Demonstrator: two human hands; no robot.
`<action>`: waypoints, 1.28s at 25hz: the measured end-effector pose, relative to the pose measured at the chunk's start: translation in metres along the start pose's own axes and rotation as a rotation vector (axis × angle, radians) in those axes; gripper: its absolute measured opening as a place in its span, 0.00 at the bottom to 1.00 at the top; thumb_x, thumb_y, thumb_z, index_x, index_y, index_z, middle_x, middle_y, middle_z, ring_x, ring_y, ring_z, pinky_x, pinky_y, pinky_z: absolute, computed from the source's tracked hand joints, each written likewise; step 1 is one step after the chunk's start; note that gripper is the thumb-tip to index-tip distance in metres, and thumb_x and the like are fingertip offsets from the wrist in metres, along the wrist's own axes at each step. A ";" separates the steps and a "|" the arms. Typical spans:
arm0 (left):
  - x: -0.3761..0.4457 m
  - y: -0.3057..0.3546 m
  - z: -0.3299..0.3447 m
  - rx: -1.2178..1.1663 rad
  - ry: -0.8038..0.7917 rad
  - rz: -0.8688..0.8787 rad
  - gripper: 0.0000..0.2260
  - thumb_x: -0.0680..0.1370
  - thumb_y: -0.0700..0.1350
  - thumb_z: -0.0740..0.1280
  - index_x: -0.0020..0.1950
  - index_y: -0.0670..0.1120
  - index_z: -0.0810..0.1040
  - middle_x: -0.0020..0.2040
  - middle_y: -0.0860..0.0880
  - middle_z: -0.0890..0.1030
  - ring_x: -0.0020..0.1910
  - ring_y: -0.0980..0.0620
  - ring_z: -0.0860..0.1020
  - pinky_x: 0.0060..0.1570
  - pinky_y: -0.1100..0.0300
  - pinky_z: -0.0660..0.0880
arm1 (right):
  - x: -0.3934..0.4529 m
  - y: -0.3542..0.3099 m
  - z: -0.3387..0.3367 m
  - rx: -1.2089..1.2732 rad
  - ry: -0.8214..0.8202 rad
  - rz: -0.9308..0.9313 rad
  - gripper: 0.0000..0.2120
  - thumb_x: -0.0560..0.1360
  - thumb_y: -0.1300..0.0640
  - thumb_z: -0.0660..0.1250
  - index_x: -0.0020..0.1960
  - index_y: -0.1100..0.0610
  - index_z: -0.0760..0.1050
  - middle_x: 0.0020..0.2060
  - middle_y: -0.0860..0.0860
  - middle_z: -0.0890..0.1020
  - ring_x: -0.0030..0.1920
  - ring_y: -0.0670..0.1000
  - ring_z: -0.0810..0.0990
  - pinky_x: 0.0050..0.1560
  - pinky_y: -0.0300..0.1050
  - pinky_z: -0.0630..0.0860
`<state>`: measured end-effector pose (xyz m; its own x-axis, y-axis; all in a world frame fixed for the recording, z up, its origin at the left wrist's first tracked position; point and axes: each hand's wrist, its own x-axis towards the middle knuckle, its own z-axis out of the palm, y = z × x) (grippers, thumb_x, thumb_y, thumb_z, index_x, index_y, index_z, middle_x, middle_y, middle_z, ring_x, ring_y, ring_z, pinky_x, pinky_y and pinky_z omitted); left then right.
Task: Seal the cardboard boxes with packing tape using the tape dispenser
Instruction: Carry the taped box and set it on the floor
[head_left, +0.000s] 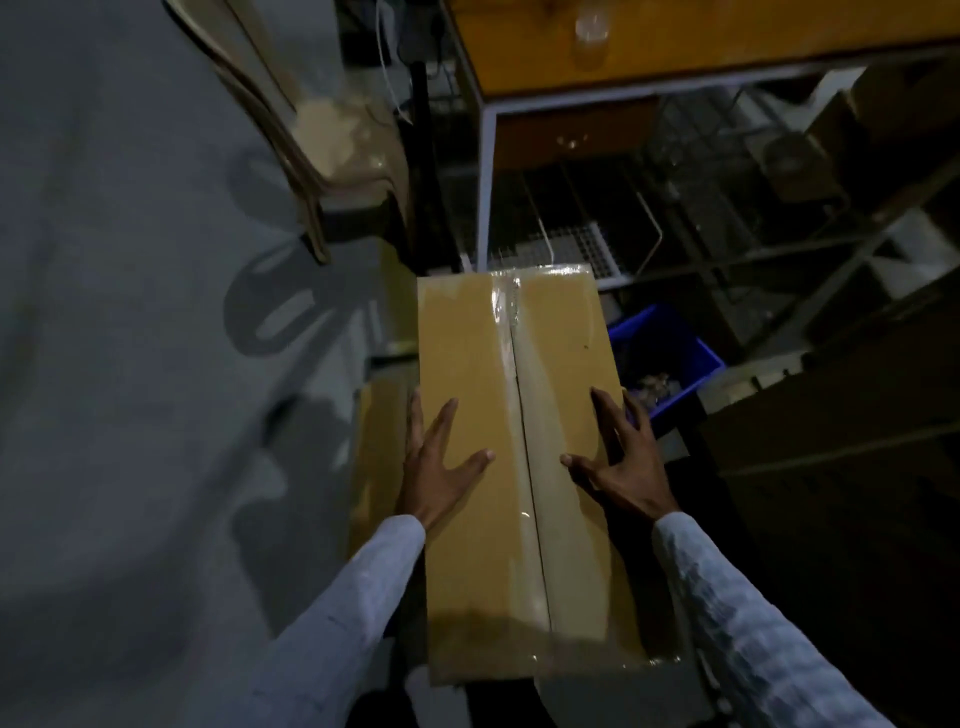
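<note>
Left of the cardboard box the grey floor lies open, with a plastic chair standing farther back. A blue bin crowds the box's right side, and a metal rack blocks the far end.

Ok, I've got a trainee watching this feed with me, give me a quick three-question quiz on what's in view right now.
1. True or false: clear tape already runs along the centre seam of the cardboard box.
2. Multiple choice: where do the left hand and right hand lie? A) both gripping a tape dispenser B) flat on the box top, one on each side of the seam C) inside the blue bin
3. Fill in: the piece of furniture on the floor to the far left of the box is a plastic ____.

Key: 1 true; 2 B; 3 chair.
</note>
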<state>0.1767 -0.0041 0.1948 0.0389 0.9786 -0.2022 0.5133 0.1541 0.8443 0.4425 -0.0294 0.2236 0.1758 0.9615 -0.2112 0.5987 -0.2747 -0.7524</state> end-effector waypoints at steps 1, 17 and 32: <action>0.020 -0.017 0.017 0.013 0.003 -0.012 0.38 0.74 0.58 0.77 0.80 0.65 0.61 0.81 0.67 0.37 0.82 0.56 0.46 0.76 0.47 0.64 | 0.020 0.016 0.010 -0.009 -0.013 0.032 0.48 0.68 0.39 0.79 0.78 0.29 0.54 0.79 0.35 0.49 0.79 0.58 0.57 0.73 0.67 0.67; 0.197 -0.276 0.287 0.070 -0.002 0.113 0.31 0.81 0.54 0.68 0.82 0.52 0.62 0.85 0.48 0.45 0.84 0.49 0.45 0.75 0.49 0.66 | 0.215 0.353 0.174 -0.008 0.069 0.195 0.55 0.58 0.41 0.85 0.79 0.44 0.65 0.79 0.46 0.59 0.78 0.50 0.60 0.76 0.52 0.65; 0.234 -0.411 0.332 0.036 -0.070 -0.118 0.31 0.81 0.46 0.69 0.82 0.49 0.61 0.83 0.53 0.37 0.81 0.56 0.51 0.77 0.57 0.62 | 0.278 0.436 0.300 -0.125 -0.040 0.148 0.54 0.60 0.37 0.81 0.81 0.49 0.64 0.80 0.52 0.60 0.79 0.56 0.59 0.76 0.63 0.65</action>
<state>0.2591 0.1161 -0.3641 0.0349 0.9418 -0.3344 0.5485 0.2616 0.7941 0.5182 0.1201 -0.3500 0.2392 0.9093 -0.3405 0.6611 -0.4094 -0.6287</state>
